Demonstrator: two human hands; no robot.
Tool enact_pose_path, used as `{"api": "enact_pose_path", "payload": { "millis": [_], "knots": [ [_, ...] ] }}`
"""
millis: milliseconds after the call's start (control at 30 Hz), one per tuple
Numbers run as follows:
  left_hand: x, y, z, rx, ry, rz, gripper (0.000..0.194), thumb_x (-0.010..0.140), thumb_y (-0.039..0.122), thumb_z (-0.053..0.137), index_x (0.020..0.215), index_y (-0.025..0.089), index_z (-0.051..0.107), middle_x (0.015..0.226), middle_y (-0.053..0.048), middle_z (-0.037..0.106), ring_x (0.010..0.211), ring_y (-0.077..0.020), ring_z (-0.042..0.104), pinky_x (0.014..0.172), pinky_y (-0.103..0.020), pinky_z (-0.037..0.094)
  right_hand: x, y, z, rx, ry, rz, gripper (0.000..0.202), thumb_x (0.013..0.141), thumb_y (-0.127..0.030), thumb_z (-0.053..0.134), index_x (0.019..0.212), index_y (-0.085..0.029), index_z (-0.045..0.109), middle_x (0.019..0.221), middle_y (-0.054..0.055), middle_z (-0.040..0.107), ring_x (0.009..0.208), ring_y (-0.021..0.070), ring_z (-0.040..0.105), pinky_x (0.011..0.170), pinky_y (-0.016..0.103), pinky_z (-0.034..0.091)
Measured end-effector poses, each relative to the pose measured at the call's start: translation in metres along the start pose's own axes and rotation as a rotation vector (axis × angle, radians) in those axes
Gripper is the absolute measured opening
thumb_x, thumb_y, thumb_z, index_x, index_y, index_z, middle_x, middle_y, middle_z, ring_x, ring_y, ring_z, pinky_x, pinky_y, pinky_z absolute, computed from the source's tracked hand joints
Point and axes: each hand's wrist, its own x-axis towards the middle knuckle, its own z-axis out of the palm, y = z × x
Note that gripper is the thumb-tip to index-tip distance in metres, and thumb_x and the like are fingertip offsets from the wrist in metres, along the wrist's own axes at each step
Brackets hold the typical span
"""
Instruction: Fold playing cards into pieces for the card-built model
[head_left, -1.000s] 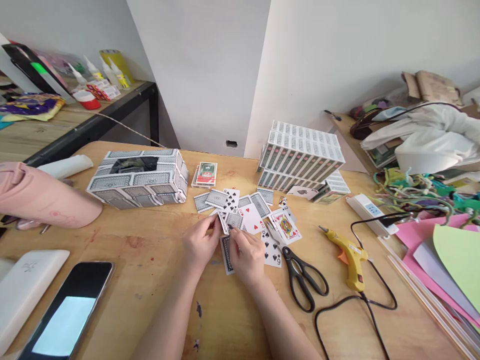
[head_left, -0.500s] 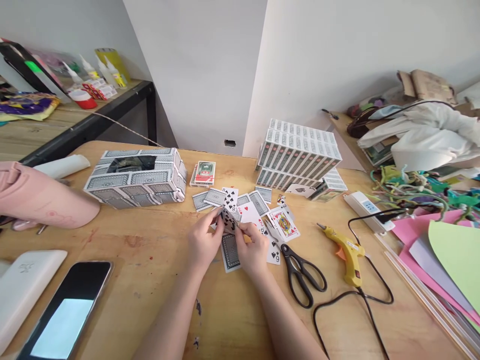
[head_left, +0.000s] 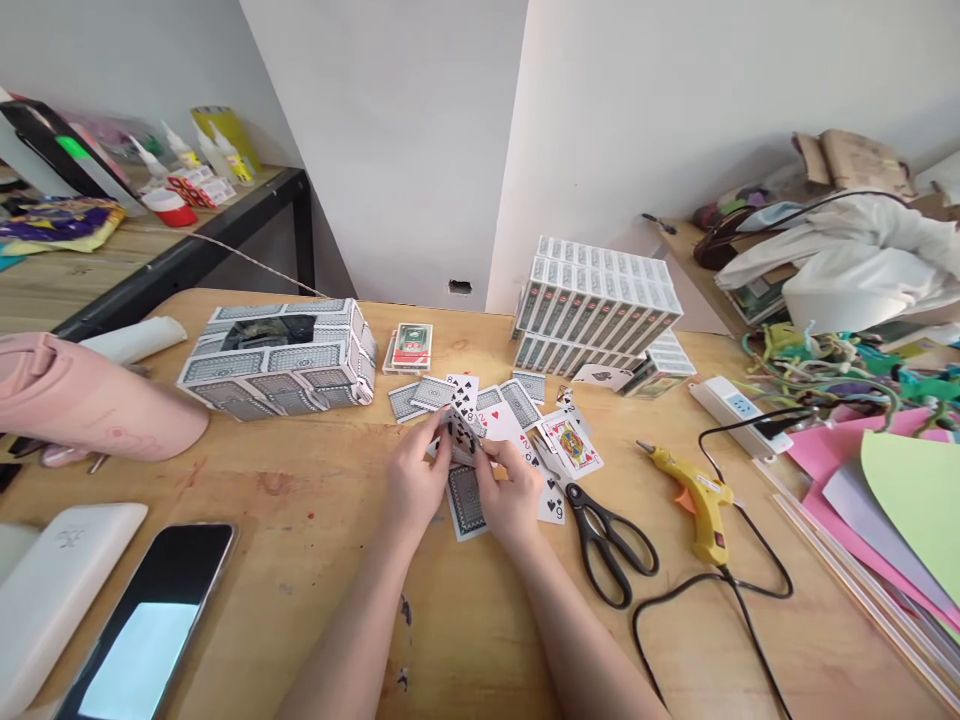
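Note:
Between my two hands a playing card [head_left: 463, 436] with black pips is held up at a tilt. My left hand [head_left: 418, 475] pinches its left edge, and my right hand [head_left: 510, 487] pinches the right edge. Just below them a card lies face down [head_left: 467, 500], partly covered by my right hand. More loose cards are spread beyond and to the right, among them an eight of spades [head_left: 463, 392] and a face card [head_left: 571, 445]. Black-handled scissors [head_left: 611, 540] lie right of my right hand, their blades partly under the cards.
A card-covered box [head_left: 281, 370] stands back left, near a small stack of card packs [head_left: 411, 346]. Rows of card packs [head_left: 596, 300] rise back right. A yellow glue gun [head_left: 701, 505] with its cord lies right, near a power strip [head_left: 739, 415]. A phone [head_left: 150, 620] lies left.
Both hands still hold the card, which looks slightly more bent or tilted. The whole view has shifted a little, with things appearing slightly farther right.

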Motion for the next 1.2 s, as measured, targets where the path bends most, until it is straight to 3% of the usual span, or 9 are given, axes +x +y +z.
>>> {"api": "enact_pose_path", "payload": {
  "millis": [267, 500, 667, 833, 1033, 1200],
  "knots": [
    [0.0, -0.001, -0.001, 0.085, -0.021, -0.003, 0.01, 0.08, 0.021, 0.054, 0.085, 0.018, 0.062, 0.078, -0.003, 0.067, 0.073, -0.0153, 0.063, 0.069, -0.027, 0.05, -0.001, 0.003, -0.002, 0.028, -0.015, 0.001, 0.013, 0.082, -0.017, 0.049, 0.076, -0.019, 0.061, 0.066, 0.002, 0.068, 0.057, 0.0138, 0.064, 0.053, 0.022, 0.049],
    [-0.002, 0.003, 0.001, 0.138, 0.038, 0.016, 0.007, 0.082, 0.02, 0.051, 0.083, 0.017, 0.058, 0.077, -0.005, 0.065, 0.078, -0.0178, 0.063, 0.071, -0.029, 0.049, 0.0, 0.001, 0.001, 0.035, -0.015, -0.023, 0.015, 0.082, -0.018, 0.048, 0.072, -0.02, 0.059, 0.064, 0.002, 0.068, 0.055, 0.0141, 0.062, 0.055, 0.024, 0.049],
    [0.002, -0.003, -0.006, 0.018, -0.061, -0.03, 0.018, 0.083, 0.022, 0.048, 0.097, 0.017, 0.06, 0.089, -0.007, 0.066, 0.083, -0.0175, 0.062, 0.073, -0.03, 0.05, 0.001, -0.001, 0.001, 0.052, -0.023, -0.042, 0.014, 0.082, -0.016, 0.049, 0.074, -0.019, 0.06, 0.068, 0.003, 0.07, 0.057, 0.0145, 0.064, 0.054, 0.023, 0.05],
    [0.004, -0.008, -0.008, -0.006, -0.118, -0.058, 0.015, 0.08, 0.024, 0.05, 0.087, 0.018, 0.062, 0.082, -0.005, 0.066, 0.078, -0.0179, 0.062, 0.069, -0.03, 0.05, 0.001, 0.001, -0.001, 0.043, -0.02, -0.048, 0.014, 0.082, -0.016, 0.049, 0.075, -0.02, 0.061, 0.067, 0.003, 0.069, 0.056, 0.0152, 0.064, 0.056, 0.025, 0.051],
    [0.001, -0.006, -0.006, 0.052, -0.056, -0.052, 0.011, 0.079, 0.026, 0.052, 0.074, 0.018, 0.057, 0.073, -0.004, 0.063, 0.07, -0.017, 0.06, 0.066, -0.03, 0.049, 0.001, 0.0, 0.001, 0.029, -0.017, -0.055, 0.014, 0.082, -0.015, 0.049, 0.076, -0.019, 0.06, 0.07, 0.004, 0.071, 0.059, 0.0156, 0.065, 0.058, 0.025, 0.051],
    [-0.003, -0.003, -0.004, 0.129, 0.065, 0.064, 0.009, 0.081, 0.024, 0.052, 0.075, 0.018, 0.057, 0.072, -0.004, 0.061, 0.073, -0.0171, 0.06, 0.068, -0.03, 0.049, 0.0, -0.004, 0.002, 0.064, 0.015, -0.07, 0.013, 0.082, -0.014, 0.049, 0.076, -0.02, 0.06, 0.073, 0.005, 0.072, 0.063, 0.0163, 0.067, 0.058, 0.025, 0.052]
  ]
}}
